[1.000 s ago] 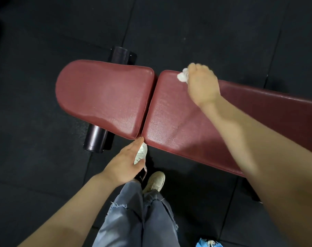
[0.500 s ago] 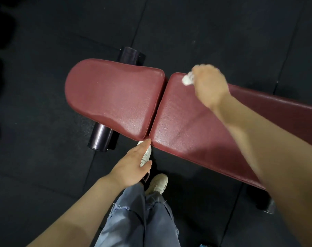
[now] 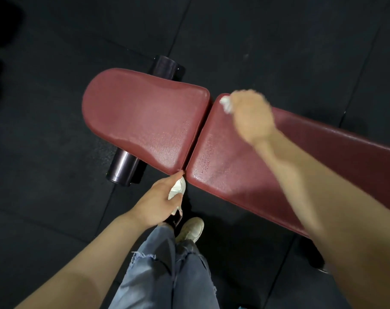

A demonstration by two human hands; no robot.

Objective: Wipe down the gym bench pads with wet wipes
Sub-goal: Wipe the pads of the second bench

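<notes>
The gym bench has two dark red pads: a short seat pad (image 3: 142,121) on the left and a long back pad (image 3: 240,175) running off to the right, with a narrow gap between them. My right hand (image 3: 252,114) grips a crumpled white wet wipe (image 3: 227,104) and presses it on the long pad's far left corner, close to the gap. The hand is blurred. My left hand (image 3: 160,199) lies with fingers fairly straight, its index fingertip touching the bench's near edge at the gap. A white shape under it looks like my shoe.
Black rubber floor tiles (image 3: 44,197) surround the bench. A dark cylindrical roller (image 3: 122,168) sticks out under the seat pad on the near side, and its other end (image 3: 166,66) on the far side. My jeans-clad legs (image 3: 167,270) and a light shoe (image 3: 190,229) stand against the bench.
My right hand has shifted the wipe a little toward the gap on the long pad's far corner. My left hand stays at the near edge. The view has drifted slightly.
</notes>
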